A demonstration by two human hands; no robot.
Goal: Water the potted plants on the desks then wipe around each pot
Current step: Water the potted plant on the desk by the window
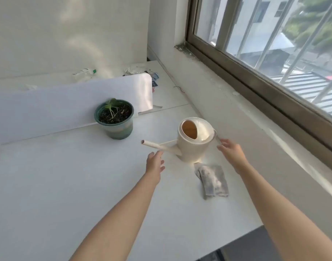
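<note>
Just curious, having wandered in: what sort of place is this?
Probably an office: a white desk with a low divider panel, beside a barred window.

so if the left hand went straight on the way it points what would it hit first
Likely the watering can's spout, lying just beyond the left hand; depth is unclear, so it might pass over it.

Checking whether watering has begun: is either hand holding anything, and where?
Nothing held: left hand open by the watering can spout, right hand open at its opposite side.
</note>
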